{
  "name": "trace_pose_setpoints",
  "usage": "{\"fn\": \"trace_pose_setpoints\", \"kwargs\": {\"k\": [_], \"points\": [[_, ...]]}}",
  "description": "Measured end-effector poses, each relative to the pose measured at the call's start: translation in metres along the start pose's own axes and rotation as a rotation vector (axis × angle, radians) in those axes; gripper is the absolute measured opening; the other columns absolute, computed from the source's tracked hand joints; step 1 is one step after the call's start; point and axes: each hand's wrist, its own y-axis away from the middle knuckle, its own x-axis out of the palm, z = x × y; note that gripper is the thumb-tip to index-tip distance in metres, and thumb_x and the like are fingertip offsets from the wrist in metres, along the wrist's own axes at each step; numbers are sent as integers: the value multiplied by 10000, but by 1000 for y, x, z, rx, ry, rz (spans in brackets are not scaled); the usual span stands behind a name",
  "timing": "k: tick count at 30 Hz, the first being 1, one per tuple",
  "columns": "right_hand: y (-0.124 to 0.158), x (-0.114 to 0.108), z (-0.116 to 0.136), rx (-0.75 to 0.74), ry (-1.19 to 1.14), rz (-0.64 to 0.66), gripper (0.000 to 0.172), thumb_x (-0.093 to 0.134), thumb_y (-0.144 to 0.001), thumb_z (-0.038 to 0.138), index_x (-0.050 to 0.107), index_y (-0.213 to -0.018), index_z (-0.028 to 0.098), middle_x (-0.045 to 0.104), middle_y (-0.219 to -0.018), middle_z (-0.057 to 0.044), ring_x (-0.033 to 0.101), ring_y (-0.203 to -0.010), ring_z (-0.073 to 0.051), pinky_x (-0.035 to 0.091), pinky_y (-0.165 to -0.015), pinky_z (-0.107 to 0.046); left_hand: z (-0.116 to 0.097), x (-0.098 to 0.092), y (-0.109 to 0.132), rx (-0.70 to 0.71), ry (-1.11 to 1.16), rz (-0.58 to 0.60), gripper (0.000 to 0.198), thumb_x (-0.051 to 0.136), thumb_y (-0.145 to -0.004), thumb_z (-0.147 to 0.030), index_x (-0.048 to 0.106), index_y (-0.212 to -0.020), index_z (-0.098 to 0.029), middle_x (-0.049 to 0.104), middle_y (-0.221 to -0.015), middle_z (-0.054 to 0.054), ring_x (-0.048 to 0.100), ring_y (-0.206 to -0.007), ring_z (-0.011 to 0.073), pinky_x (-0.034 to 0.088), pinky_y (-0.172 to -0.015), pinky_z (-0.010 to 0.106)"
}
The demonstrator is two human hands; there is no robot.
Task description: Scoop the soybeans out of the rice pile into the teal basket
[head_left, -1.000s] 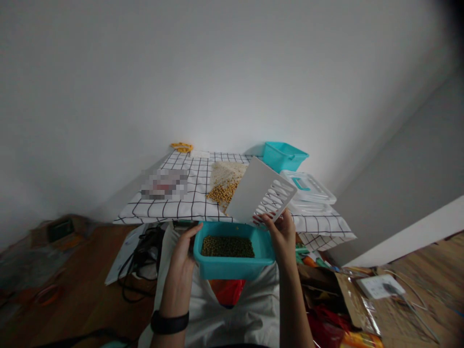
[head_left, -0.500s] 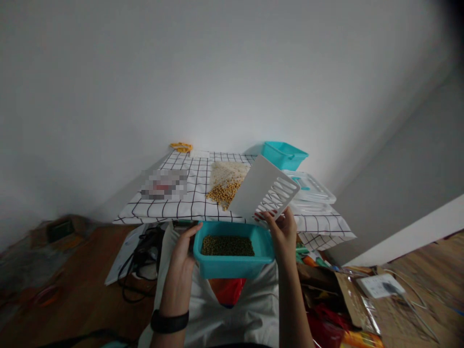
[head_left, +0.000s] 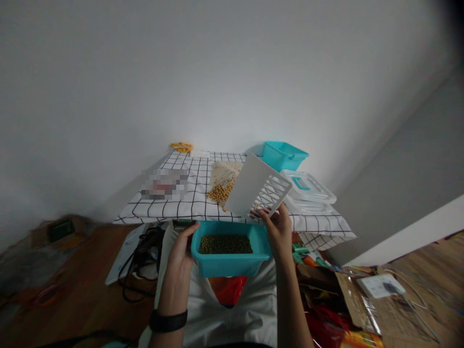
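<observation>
My left hand [head_left: 181, 251] grips the left end of a teal tub [head_left: 232, 263] filled with dark green beans [head_left: 225, 244], held in front of my chest. A white slotted plastic board [head_left: 255, 186] stands tilted above the tub's right rim, pinched at its slotted end by my right hand [head_left: 277, 229]. A black band sits on my left wrist. Behind the board, a pile of yellow beans and white grains [head_left: 223, 181] lies on the black-and-white checked cloth [head_left: 181, 205].
A second teal tub [head_left: 284, 154] and clear lids with a teal handle [head_left: 308, 188] sit at the cloth's right. A yellow object [head_left: 181, 146] lies at the far edge. Cables [head_left: 139, 261] lie on the floor left; packets and paper [head_left: 340, 299] clutter the right.
The slotted board and my right hand have shifted slightly left. The tub has moved a little left too.
</observation>
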Motion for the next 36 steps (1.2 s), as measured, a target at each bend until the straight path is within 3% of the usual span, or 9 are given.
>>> {"fn": "trace_pose_setpoints", "kwargs": {"k": [12, 20, 27, 36], "points": [[2, -1, 9, -34, 11, 19, 352, 724, -915, 327, 617, -1204, 157, 691, -1052, -53, 690, -894, -192, 590, -832, -412, 0, -1, 1, -5, 6, 3, 125, 645, -946, -260, 678, -1024, -168, 730, -1020, 28, 711, -800, 168, 612, -681, 338], [5, -1, 7, -2, -39, 30, 320, 714, -923, 328, 626, -1176, 155, 695, -1022, -48, 692, -860, -182, 599, -786, -381, 1, -2, -1, -15, -7, 20, 114, 639, -950, -257, 681, -994, -161, 735, -974, 20, 709, -764, 158, 608, -661, 325], [5, -5, 2, -9, -93, -66, 263, 709, -925, 303, 628, -1123, 149, 671, -960, -24, 680, -842, -172, 594, -775, -370, 3, -3, -1, 14, -17, 17, 126, 648, -943, -246, 669, -1036, -163, 716, -987, 20, 698, -763, 157, 605, -645, 320], [6, -8, -1, 1, -50, -66, 250, 698, -934, 308, 626, -1111, 147, 664, -961, -24, 672, -834, -167, 592, -762, -361, 3, -1, 1, 7, -11, 24, 139, 648, -942, -251, 669, -1048, -163, 720, -1032, 31, 706, -804, 170, 612, -674, 337]]}}
